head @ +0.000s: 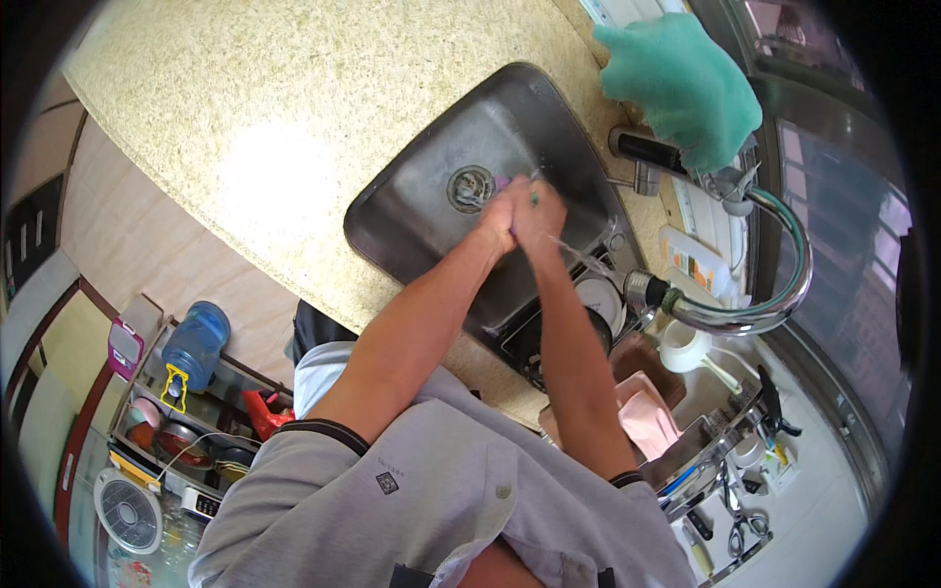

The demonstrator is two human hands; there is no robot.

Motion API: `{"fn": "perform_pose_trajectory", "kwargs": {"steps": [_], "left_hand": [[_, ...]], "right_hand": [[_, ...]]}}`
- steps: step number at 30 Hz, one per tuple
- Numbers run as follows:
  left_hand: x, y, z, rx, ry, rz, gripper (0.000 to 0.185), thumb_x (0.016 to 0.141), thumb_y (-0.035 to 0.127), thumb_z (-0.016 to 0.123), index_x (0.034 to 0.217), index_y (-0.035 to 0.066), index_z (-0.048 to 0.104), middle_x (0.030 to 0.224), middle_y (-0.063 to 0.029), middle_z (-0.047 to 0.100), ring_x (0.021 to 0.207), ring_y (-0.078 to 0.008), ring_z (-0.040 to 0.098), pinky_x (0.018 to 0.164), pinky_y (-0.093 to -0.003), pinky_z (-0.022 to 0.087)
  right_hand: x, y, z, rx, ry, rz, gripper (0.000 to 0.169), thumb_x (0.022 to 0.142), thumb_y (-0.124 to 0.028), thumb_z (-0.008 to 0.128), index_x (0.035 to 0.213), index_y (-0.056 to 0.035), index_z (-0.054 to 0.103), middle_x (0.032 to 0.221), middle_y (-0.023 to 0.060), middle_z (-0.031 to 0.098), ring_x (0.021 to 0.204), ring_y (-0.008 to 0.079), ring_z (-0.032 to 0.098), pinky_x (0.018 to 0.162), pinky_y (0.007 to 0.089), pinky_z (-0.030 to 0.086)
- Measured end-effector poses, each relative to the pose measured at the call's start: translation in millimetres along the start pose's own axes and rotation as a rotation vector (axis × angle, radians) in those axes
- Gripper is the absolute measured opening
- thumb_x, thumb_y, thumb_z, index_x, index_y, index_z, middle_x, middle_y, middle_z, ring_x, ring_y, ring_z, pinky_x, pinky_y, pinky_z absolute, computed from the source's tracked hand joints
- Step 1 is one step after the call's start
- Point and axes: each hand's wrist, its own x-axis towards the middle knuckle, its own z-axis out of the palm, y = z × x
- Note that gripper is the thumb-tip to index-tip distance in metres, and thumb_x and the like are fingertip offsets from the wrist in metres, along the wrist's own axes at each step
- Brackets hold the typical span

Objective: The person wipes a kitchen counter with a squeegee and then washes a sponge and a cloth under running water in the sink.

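Observation:
Both my hands are pressed together over a dark metal sink basin [412, 198], beside its round drain strainer [471, 189]. My left hand [498, 213] and my right hand [540, 209] close around a purple item [503, 182], perhaps a cloth; only small bits of it show, so its kind is unclear. A bit of green shows on the right hand. From the spray head [645, 288] of a curved chrome faucet [764, 316], water streams toward my right wrist.
A green cloth [680, 88] hangs by the faucet. Dishes [599, 301] sit at the sink's near right end. A white pot [684, 347], a pink cloth [647, 415] and scissors [748, 531] lie to the right. The speckled countertop [294, 88] extends left; shelves with a blue water jug [196, 345] stand behind.

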Motion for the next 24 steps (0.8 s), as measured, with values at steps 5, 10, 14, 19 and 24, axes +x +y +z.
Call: {"fn": "perform_pose_trajectory", "kwargs": {"steps": [5, 10, 14, 19, 24], "left_hand": [[5, 12, -33, 0.008, -0.318, -0.247, 0.032, 0.093, 0.041, 0.055, 0.092, 0.01, 0.06, 0.086, -0.005, 0.062, 0.078, -0.0188, 0.06, 0.071, -0.0376, 0.052], [11, 8, -14, 0.061, -0.034, -0.033, 0.029, 0.094, 0.037, 0.055, 0.095, 0.007, 0.059, 0.086, -0.0053, 0.061, 0.078, -0.0201, 0.059, 0.07, -0.0391, 0.052], [41, 23, -57, -0.037, -0.28, -0.074, 0.025, 0.093, 0.035, 0.057, 0.089, 0.01, 0.058, 0.074, -0.0045, 0.059, 0.069, -0.0194, 0.058, 0.061, -0.0378, 0.05], [11, 4, -11, 0.177, 0.131, -0.074, 0.026, 0.094, 0.037, 0.054, 0.084, 0.014, 0.06, 0.08, -0.0056, 0.063, 0.07, -0.0192, 0.061, 0.06, -0.0424, 0.05], [45, 12, -56, 0.197, -0.125, -0.038, 0.032, 0.091, 0.045, 0.055, 0.089, 0.014, 0.059, 0.083, -0.0018, 0.064, 0.071, -0.0175, 0.06, 0.058, -0.0381, 0.049]], "right_hand": [[-25, -3, 12, 0.005, -0.069, 0.081, 0.039, 0.088, -0.038, 0.052, 0.076, -0.0016, 0.061, 0.086, 0.0266, 0.063, 0.085, 0.0449, 0.06, 0.078, 0.05, 0.046], [1, -2, 12, -0.023, -0.007, 0.137, 0.045, 0.09, -0.044, 0.047, 0.083, -0.0024, 0.063, 0.09, 0.0269, 0.063, 0.088, 0.0452, 0.059, 0.082, 0.0492, 0.045], [-31, -18, 21, 0.098, -0.026, -0.17, 0.039, 0.09, -0.039, 0.05, 0.092, -0.0028, 0.065, 0.091, 0.0243, 0.064, 0.085, 0.0407, 0.062, 0.075, 0.0476, 0.046], [11, 17, 10, -0.025, 0.016, 0.139, 0.042, 0.092, -0.039, 0.047, 0.089, -0.0013, 0.067, 0.088, 0.0245, 0.064, 0.084, 0.0386, 0.064, 0.075, 0.0455, 0.047], [-15, -12, 16, -0.165, -0.105, -0.068, 0.044, 0.093, -0.039, 0.042, 0.089, -0.0015, 0.065, 0.096, 0.0253, 0.063, 0.09, 0.0434, 0.059, 0.083, 0.0493, 0.044]]}}
